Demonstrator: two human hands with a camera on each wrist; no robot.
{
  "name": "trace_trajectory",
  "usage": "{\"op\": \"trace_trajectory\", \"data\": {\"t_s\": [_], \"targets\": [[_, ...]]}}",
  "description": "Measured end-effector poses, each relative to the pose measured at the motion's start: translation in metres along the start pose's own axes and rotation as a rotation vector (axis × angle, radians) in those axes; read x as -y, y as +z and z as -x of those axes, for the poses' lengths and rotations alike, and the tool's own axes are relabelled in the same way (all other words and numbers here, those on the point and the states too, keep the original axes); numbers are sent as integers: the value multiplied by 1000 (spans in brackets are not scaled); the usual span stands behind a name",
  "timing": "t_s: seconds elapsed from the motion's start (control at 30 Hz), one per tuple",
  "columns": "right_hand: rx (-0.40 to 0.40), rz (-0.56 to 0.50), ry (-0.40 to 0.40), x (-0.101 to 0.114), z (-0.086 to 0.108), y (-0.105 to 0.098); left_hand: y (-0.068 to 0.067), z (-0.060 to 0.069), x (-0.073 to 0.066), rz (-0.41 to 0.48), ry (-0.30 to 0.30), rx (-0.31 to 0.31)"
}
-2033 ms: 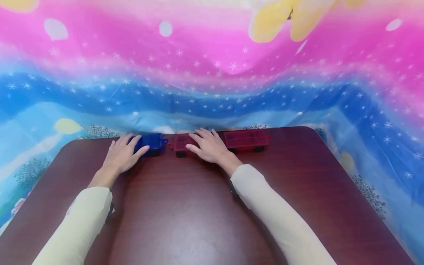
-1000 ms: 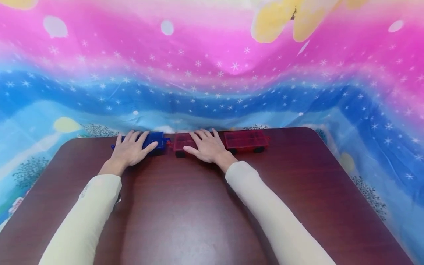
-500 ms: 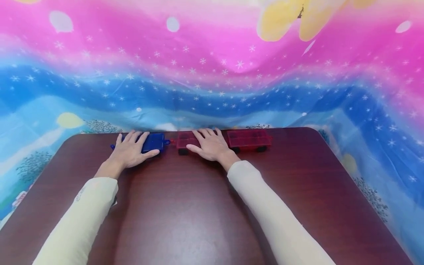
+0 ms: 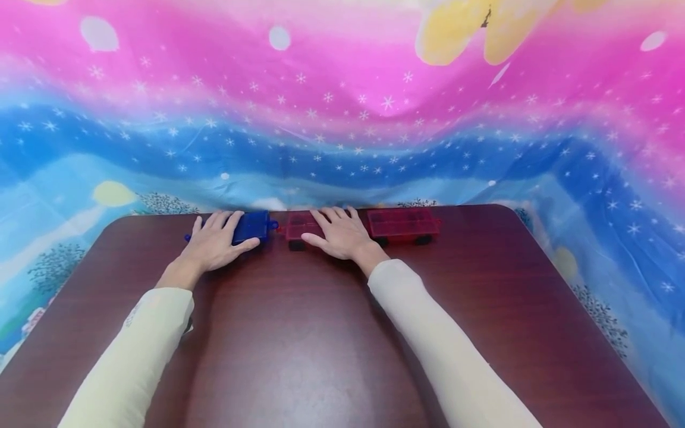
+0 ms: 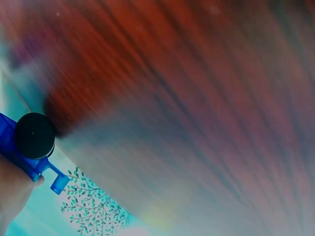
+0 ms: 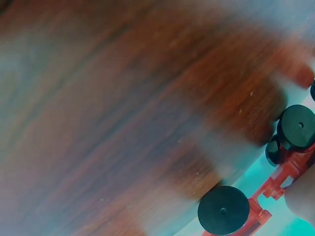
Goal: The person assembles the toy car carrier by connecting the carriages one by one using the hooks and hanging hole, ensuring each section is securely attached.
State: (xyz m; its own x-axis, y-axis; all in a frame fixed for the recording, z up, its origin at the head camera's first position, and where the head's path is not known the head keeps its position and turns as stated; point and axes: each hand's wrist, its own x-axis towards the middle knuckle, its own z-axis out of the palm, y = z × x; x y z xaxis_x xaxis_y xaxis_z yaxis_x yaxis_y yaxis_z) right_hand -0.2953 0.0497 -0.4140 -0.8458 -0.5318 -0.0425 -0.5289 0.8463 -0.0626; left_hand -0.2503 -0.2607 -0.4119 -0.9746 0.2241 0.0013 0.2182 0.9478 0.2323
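Observation:
My left hand (image 4: 214, 241) lies over a translucent blue toy wagon (image 4: 251, 227) near the far edge of the table. Its fingers stretch across the wagon's top, and the thumb lies along the near side. My right hand (image 4: 339, 236) rests with spread fingers on a translucent red toy wagon (image 4: 297, 224). Another red wagon (image 4: 402, 222) stands just right of that hand. The left wrist view shows a black wheel (image 5: 35, 135) and a blue hook (image 5: 60, 183). In the right wrist view, a red coupling (image 6: 271, 189) sits between black wheels. Whether the blue and red hooks touch, I cannot tell.
A dark brown wooden table (image 4: 299, 333) with rounded far corners carries the wagons. Behind it hangs a pink and blue patterned cloth (image 4: 342, 119), close to the table's far edge.
My left hand and the blue wagon have shifted right since two seconds ago, with a small further shift in the last half second. My right hand and the red wagons keep their places. The view tilted slightly.

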Motion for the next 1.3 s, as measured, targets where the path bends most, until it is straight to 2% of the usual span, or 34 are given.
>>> {"op": "trace_trajectory", "data": {"t_s": [0.27, 0.77, 1.3], "targets": [[8, 19, -9, 0, 2, -1, 5, -4, -5, -71, 8, -2], [17, 6, -30, -2, 3, -2, 4, -2, -3, -69, 8, 16], [20, -5, -27, -1, 3, -3, 6, -1, -4, -71, 11, -10]]}}
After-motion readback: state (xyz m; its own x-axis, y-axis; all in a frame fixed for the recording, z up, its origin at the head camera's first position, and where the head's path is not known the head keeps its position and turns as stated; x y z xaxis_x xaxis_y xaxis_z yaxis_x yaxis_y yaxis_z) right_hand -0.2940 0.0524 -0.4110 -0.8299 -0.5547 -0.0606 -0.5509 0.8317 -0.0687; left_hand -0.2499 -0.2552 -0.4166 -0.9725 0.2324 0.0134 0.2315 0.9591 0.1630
